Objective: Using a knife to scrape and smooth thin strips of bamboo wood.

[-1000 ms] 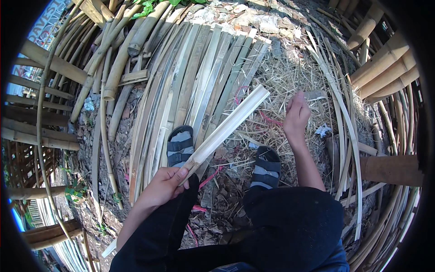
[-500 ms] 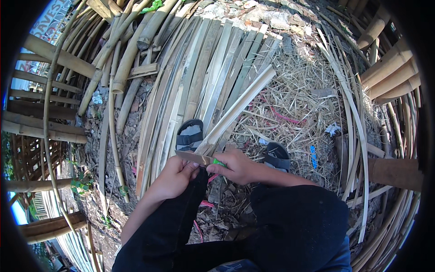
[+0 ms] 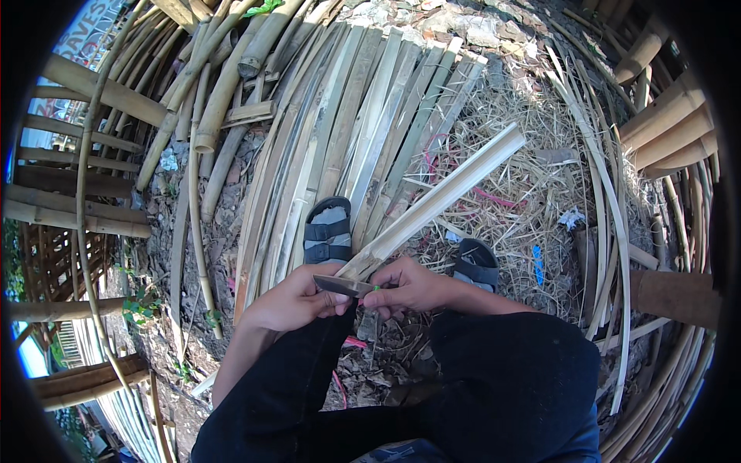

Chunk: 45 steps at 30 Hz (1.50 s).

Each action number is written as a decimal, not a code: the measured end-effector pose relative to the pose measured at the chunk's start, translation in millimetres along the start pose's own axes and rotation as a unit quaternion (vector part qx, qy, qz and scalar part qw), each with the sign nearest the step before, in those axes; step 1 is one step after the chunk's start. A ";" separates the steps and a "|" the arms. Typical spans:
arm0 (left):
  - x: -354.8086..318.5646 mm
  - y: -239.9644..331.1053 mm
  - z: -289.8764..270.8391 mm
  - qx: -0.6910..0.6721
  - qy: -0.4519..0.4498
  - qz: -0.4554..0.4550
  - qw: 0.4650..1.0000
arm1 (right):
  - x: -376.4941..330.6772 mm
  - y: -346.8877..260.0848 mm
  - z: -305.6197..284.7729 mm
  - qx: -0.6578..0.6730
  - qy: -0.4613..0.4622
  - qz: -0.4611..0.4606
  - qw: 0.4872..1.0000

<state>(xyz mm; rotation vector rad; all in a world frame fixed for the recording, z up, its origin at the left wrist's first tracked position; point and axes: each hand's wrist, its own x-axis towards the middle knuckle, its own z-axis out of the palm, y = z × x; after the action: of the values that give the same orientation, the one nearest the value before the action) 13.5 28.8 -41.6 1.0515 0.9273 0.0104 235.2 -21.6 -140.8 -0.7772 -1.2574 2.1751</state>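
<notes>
Swinging rightward since half a second ago, the bamboo strip (image 3: 451, 187) in your head view is slanting forward from your lap, its far end pointing away to the right. Your left hand (image 3: 292, 301), the nearer one, is pinching its close end (the knife (image 3: 344, 286) is partly hiding the contact). Your right hand (image 3: 401, 286) is gripping the handle, the blade lying crosswise over that end.

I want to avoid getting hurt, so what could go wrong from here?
The knife in the right hand sits very close to the left hand, which grips the bamboo strip, so a slip might cut those fingers. The black left trouser leg is just below them, so a stray stroke could also catch it.
</notes>
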 end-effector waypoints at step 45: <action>8.3 -16.8 -7.2 -0.051 -0.034 0.045 0.997 | 11.6 16.4 1.1 0.159 -0.161 -0.028 0.974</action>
<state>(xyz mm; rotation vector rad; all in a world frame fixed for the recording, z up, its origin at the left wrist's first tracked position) 7.2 28.7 -60.7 0.9920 0.8097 0.0964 223.9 -21.8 -157.5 -0.2638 -1.0175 2.4411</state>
